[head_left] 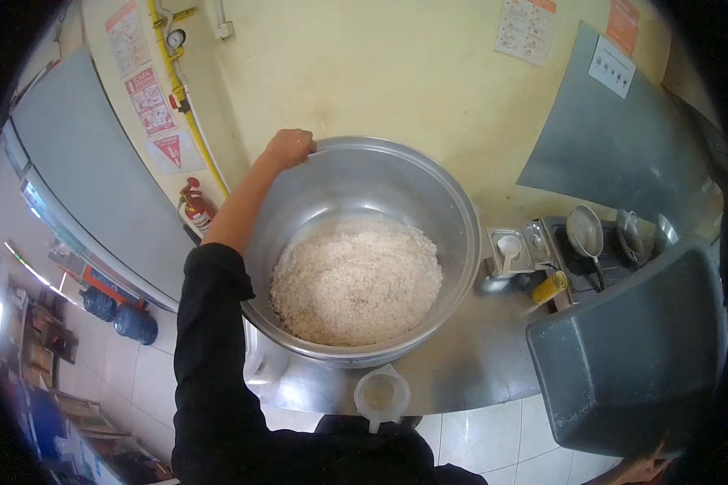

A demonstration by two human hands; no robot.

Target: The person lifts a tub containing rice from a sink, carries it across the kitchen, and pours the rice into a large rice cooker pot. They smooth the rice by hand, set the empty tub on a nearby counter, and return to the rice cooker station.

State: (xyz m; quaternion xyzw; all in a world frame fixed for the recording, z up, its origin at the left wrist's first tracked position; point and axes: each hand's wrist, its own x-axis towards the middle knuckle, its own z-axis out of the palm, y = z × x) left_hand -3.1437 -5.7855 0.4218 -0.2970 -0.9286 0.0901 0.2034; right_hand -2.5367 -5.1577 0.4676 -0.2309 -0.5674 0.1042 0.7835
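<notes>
A large metal pot (467, 242) stands on the steel counter, with a heap of pale rice-like grains (356, 279) inside it. My left hand (289, 148) is closed over the pot's far left rim. At the lower right my right hand (645, 469) grips the near edge of a deep grey plastic tub (631, 356); part of that hand is cut off by the dark border. The tub is tilted, and a few white specks cling to its inner wall. A translucent plastic jug (383, 394) is at the counter's front edge, just below the pot.
Right of the pot are a metal container (510, 249) with a white scoop, a yellow can (550, 287) and a stove with pans (584, 232). A white container (264, 356) stands at lower left. A fire extinguisher (196, 206) and yellow gas pipe (188, 105) are at the wall.
</notes>
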